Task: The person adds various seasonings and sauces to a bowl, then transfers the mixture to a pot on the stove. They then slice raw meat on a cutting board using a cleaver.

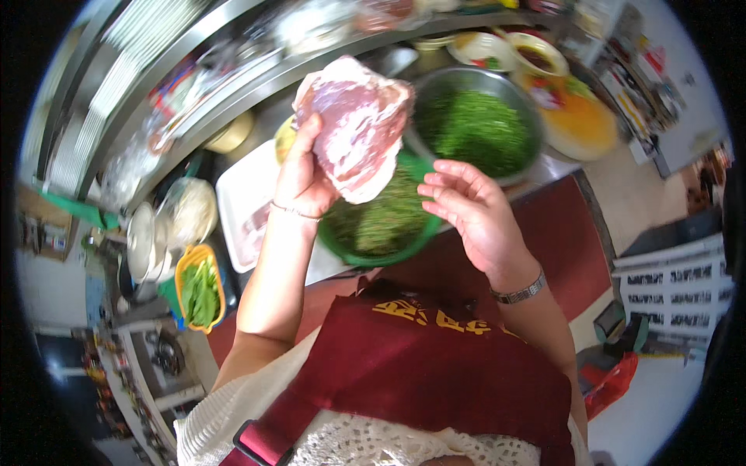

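A slab of raw meat [356,128] with pale fat along its edges is gripped in my left hand [306,169], thumb on its near face. It is held up above a green plastic basket [382,259] of chopped green stalks. My right hand [472,212] is held apart from the meat, empty, with its fingers spread over the basket's right side. Behind that hand stands a steel bowl of chopped greens [484,128]. A white tray [236,198] with more raw meat [254,230] lies left of the basket, partly behind my left forearm.
Right of the steel bowl are a round yellow-stained board [583,128] and a bowl of dark sauce [535,58]. At the left, a yellow basket [220,309] holds leafy greens [200,291], near a bag of pale food [192,209]. A metal shelf [256,81] with bagged goods runs along the back.
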Motion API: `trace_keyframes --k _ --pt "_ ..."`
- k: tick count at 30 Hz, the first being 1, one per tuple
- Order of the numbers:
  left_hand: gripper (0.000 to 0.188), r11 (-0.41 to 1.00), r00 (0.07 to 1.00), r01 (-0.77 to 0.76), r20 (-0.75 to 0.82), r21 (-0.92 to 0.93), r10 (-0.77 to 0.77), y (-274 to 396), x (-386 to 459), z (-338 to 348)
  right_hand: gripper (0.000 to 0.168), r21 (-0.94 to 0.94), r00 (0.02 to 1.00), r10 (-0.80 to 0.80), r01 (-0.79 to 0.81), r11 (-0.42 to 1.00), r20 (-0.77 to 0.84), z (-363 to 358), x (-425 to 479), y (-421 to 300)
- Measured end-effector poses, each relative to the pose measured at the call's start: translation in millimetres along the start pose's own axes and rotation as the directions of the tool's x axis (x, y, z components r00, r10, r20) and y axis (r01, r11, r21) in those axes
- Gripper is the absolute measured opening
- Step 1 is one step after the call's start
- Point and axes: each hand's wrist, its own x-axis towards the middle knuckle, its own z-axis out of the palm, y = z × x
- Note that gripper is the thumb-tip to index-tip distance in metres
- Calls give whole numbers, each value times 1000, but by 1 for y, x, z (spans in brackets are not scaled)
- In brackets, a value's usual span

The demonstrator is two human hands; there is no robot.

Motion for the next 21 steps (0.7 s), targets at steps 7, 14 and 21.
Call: trace_keyframes --k 7,14,21 --pt "68 821 812 510 457 -255 -362 -163 89 118 17 30 931 -95 112 993 -352 -166 -106 -99" --pt "60 764 764 613 400 -202 -507 -270 166 194 15 112 921 -45 95 989 -387 -265 -127 -151" --pt "67 930 923 297 187 216 -338 -308 264 204 14 50 876 2 25 998 -483 -381 -96 -171"
